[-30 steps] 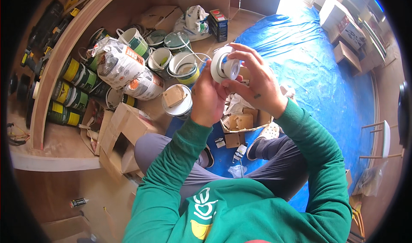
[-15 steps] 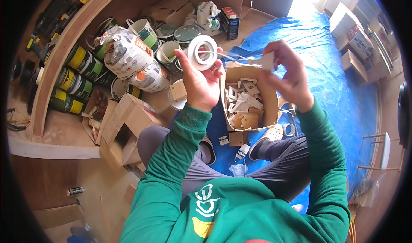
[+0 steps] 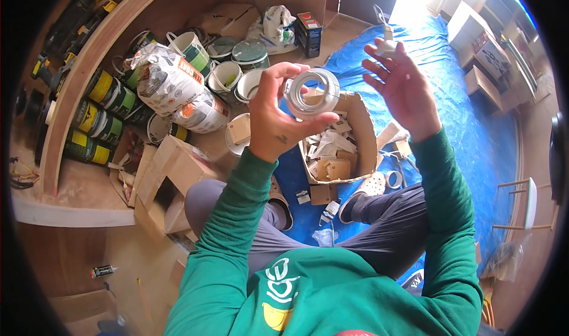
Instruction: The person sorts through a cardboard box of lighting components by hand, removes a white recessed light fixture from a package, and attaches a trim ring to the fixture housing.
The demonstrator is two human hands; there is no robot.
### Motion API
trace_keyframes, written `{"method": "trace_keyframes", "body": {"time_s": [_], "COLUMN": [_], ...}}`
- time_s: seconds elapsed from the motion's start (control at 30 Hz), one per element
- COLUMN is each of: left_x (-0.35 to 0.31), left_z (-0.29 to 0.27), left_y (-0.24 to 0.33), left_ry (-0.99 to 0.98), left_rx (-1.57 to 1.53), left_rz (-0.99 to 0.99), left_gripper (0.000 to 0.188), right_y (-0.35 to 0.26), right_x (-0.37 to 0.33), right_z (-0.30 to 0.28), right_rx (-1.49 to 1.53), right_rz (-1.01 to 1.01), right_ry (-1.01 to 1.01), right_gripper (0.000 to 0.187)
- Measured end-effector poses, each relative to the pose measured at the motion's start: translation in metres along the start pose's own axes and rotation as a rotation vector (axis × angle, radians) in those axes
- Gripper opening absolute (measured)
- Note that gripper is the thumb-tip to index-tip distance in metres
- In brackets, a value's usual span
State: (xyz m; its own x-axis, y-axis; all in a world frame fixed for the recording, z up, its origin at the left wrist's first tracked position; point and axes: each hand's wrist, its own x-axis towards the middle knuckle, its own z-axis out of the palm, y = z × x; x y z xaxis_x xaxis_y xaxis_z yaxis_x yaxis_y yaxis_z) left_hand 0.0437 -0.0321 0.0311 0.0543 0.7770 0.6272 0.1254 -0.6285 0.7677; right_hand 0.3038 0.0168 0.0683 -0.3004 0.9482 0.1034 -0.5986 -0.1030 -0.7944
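My left hand (image 3: 269,113) grips a white downlight ring (image 3: 313,94) by its edge, thumb below and fingers curled at its far left. To the right and farther off, my right hand (image 3: 406,87) is raised, palm toward me. Between its thumb and fingertips sits a small white fitting (image 3: 386,46), with a white lead (image 3: 381,14) standing up from it. Below both hands is an open cardboard box (image 3: 368,158) holding several small cartons and white pieces (image 3: 332,143). No cable shows between the ring and the fitting.
A blue plastic sheet (image 3: 468,176) covers the floor. Paint buckets (image 3: 249,52) and filled sacks (image 3: 169,78) stand at the left. An opened carton (image 3: 172,176) lies by my left knee, a roll of tape (image 3: 393,179) by my right foot. A white stool (image 3: 529,204) is far right.
My left hand has turned over, from cradling the ring on its palm to gripping its edge. My right hand has moved up and away, turning its palm toward me with the white fitting.
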Motion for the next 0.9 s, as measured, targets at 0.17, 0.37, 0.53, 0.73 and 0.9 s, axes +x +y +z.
{"method": "trace_keyframes", "body": {"time_s": [0.17,0.37,0.53,0.73,0.9], "left_x": [-0.002,-0.005,-0.005,-0.005,-0.004], "left_z": [0.005,0.012,0.011,0.009,0.009], "left_y": [0.001,0.011,0.011,0.013,0.011], "left_ry": [-0.049,-0.098,-0.102,-0.112,-0.1], "left_rx": [0.286,0.36,0.381,0.401,0.432], "left_rz": [0.074,-0.031,0.004,0.003,0.047], "left_gripper": [0.093,0.099,0.101,0.099,0.099], "right_y": [0.022,0.065,0.07,0.069,0.064], "right_x": [-0.018,-0.028,-0.033,-0.027,-0.025], "right_z": [0.039,0.053,0.051,0.045,0.04], "right_rx": [-0.314,-0.789,-1.135,-1.122,-0.954], "right_rz": [-0.123,-0.442,-0.531,-0.613,-0.373], "right_ry": [-0.126,-0.098,-0.031,-0.074,-0.151], "right_gripper": [0.042,0.044,0.047,0.042,0.047]}}
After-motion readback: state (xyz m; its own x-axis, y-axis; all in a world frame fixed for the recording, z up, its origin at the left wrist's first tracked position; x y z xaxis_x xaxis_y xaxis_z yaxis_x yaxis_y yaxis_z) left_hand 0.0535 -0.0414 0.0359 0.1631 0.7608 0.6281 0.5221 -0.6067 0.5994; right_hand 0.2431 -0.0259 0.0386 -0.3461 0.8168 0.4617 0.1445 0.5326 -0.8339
